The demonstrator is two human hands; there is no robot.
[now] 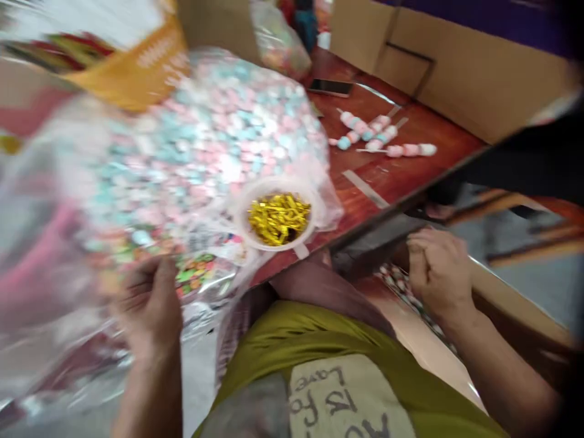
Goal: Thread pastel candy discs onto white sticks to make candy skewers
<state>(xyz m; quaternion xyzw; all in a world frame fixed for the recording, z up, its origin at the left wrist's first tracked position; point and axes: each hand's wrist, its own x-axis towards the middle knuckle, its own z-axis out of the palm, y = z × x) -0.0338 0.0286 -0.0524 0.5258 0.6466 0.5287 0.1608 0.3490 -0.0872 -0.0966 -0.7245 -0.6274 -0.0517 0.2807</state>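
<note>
My left hand [152, 304], blurred, is over the front of a clear plastic bag, its fingers curled in; whatever they hold is hidden. Beside it lies a packet of small green, orange and red pieces [196, 274]. Behind spreads a large clear bag of pink, blue and white marshmallows [205, 134]. A white bowl [278, 246] of gold twist ties [279, 218] stands near the table edge. My right hand [440, 271] is closed beyond that edge, above a box [511, 298]; I cannot make out anything in it. Several marshmallow sticks [410, 149] lie on the table.
The red-brown table [365, 176] ends in a slanting edge near my lap. A phone [331, 87] lies towards the back, before cardboard boxes [447, 67]. An orange-and-white package [137, 67] rests at upper left. Blurred small wrapped pieces [406, 289] show below my right hand.
</note>
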